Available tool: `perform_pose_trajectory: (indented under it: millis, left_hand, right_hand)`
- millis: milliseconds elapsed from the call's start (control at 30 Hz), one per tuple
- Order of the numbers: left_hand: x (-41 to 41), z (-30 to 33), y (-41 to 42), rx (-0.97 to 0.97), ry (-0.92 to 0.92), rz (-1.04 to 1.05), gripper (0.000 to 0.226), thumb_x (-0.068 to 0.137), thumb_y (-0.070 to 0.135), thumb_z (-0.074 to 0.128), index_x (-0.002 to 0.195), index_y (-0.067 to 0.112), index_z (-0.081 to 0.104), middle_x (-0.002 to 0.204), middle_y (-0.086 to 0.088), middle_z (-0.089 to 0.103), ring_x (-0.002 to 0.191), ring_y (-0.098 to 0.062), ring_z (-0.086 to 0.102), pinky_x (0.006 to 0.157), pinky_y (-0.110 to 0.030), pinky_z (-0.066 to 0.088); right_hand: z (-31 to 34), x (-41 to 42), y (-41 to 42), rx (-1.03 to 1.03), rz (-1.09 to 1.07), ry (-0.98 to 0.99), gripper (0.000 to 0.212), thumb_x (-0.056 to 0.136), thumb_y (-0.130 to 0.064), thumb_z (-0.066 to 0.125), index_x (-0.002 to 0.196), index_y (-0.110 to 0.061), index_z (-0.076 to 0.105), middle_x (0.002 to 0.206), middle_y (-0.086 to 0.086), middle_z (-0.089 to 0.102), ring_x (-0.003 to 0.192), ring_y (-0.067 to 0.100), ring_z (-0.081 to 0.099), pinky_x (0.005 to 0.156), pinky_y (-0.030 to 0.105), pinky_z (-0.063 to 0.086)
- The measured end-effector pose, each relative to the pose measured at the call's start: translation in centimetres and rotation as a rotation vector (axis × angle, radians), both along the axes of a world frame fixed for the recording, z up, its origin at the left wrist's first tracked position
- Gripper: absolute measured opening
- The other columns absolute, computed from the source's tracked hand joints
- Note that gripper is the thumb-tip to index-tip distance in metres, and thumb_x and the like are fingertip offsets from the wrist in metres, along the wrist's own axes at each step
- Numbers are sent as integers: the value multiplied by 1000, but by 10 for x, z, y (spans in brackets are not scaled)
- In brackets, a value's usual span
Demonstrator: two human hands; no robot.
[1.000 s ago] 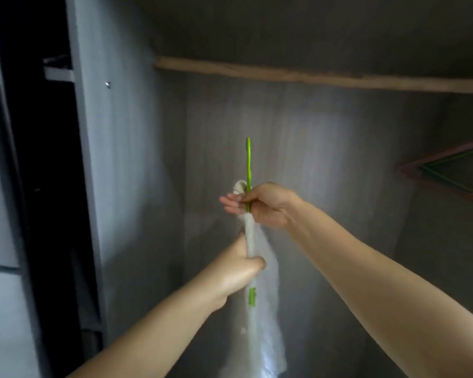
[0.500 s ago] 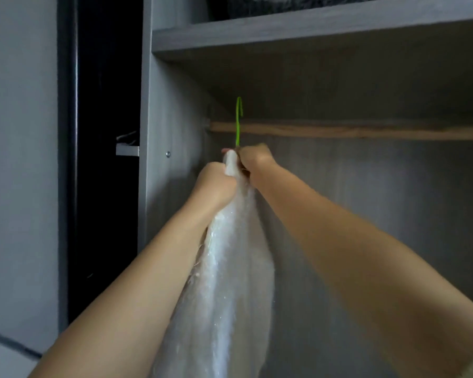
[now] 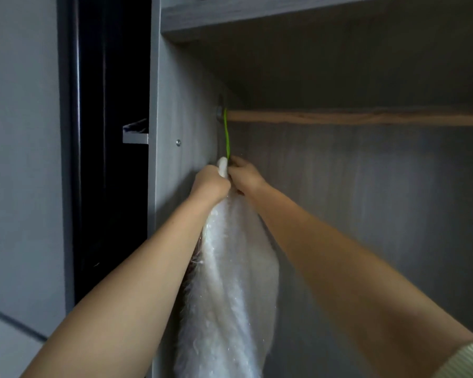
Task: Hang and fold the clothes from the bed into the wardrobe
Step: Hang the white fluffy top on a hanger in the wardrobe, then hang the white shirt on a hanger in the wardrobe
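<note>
White fuzzy garment [image 3: 230, 282] hangs on a green hanger [image 3: 226, 135] whose hook sits over the far left end of the wooden rail [image 3: 352, 117], beside the wardrobe's side panel [image 3: 180, 126]. Both hands grip its top, the left hand [image 3: 209, 184] bunching the neck, the right hand [image 3: 245, 174] curled just under the hook. This piece looks nearly hung; only letting go remains, and any other clothes are out of view.
</note>
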State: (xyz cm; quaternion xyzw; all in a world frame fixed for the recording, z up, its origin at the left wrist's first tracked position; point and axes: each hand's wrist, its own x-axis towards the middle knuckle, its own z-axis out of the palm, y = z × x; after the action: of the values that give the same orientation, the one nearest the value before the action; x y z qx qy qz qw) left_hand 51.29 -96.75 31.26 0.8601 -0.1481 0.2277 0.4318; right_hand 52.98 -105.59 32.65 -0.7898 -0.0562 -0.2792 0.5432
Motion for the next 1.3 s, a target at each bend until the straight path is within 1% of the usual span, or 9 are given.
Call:
perform_pose_trajectory:
  millis: [67,133,267,367,533,867,1000,1167,1300]
  left_hand:
    - [-6,5,5,136,-50,54,51,104,39,29,116,-2,58,118,-27,60,112,-40,56,90,-42,45]
    - [-18,7,7,288,-129,153,34,101,28,34,122,9,53,124,-21,57,117,-39,53,92,-45,45]
    - [-50,10,-13,424,-373,207,43,92,20,52,134,16,45,133,-15,47,125,-36,42,96,-47,40]
    - [-70,2,-47,379,-434,38,45,91,21,54,135,16,45,132,-16,47,123,-37,42,95,-46,40]
    - [-107,-62,-139,313,-383,-396,46,90,20,54,135,14,48,130,-17,52,120,-37,47,95,-44,43]
    - [-343,-194,-286,328,-302,-1262,41,90,14,54,130,11,54,120,-18,58,112,-37,54,93,-43,44]
    - [-462,-230,-275,243,-253,-1574,39,88,7,56,127,7,57,117,-19,61,108,-38,55,92,-38,42]
    - [-606,-276,-225,305,-317,-1871,38,90,17,55,128,13,54,116,-14,60,106,-34,56,80,-41,47]
    - [-715,-305,-159,360,-282,-2109,42,92,18,55,134,13,51,119,-12,60,108,-29,56,85,-41,49]
  right_hand:
    - [-3,-9,-1,-1,47,-28,28,93,4,46,119,7,57,96,18,63,70,12,58,68,20,46]
    - [-5,-23,-6,-35,25,-40,30,94,5,45,122,11,53,96,13,64,79,10,62,64,9,43]
    - [-12,-54,-40,-288,-206,-10,48,97,-3,45,143,5,34,141,19,46,131,29,44,103,22,34]
    - [-28,-95,-82,-542,-493,-12,54,96,-14,44,148,-10,31,147,15,41,136,29,37,110,40,32]
    - [-84,-207,-153,-757,-857,109,53,97,-24,44,148,-23,30,148,2,39,138,21,31,113,44,21]
    - [-217,-516,-209,-605,-1451,703,53,95,-23,45,146,-22,32,145,3,41,136,25,30,114,46,19]
    - [-261,-633,-160,-509,-1626,888,54,94,-23,47,146,-26,33,146,0,40,136,24,31,113,45,21]
    - [-305,-767,-62,-329,-1835,1077,51,97,-26,44,145,-24,31,147,0,39,135,24,33,113,48,21]
    - [-332,-858,40,-155,-1979,1136,49,95,-22,45,143,-22,37,143,1,44,133,22,36,113,52,19]
